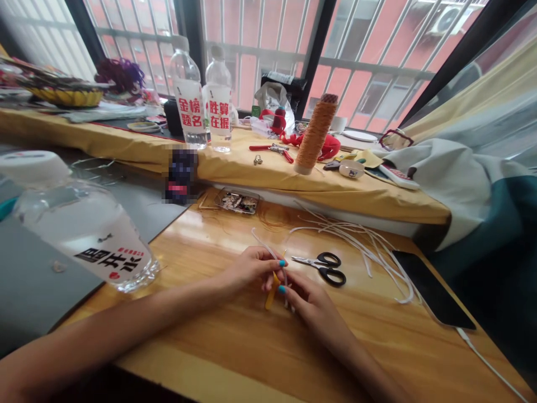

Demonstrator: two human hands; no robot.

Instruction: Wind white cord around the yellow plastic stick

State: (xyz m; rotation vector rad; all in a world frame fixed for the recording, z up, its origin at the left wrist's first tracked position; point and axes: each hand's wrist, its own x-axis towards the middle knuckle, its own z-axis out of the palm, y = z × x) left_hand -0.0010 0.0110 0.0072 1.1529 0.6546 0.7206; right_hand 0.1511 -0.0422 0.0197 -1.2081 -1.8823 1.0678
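Note:
My left hand is closed, thumb and fingertips pinching a thin white cord, whose free end sticks up to the left. Just below, my right hand pinches the same cord between thumb and finger. A flat yellow strip, like a tool's handle, runs between the hands; fingers cover part of it, and I cannot make out its kind. Right beyond my hands lie black-handled scissors, blades pointing left. Several loose white cords spread over the wooden table behind them.
At left stands a large water bottle. A phone with a charging cable lies at right. A clear box of small pieces is at the table's back. The cloth-covered ledge holds two bottles, an orange thread spool and red pliers.

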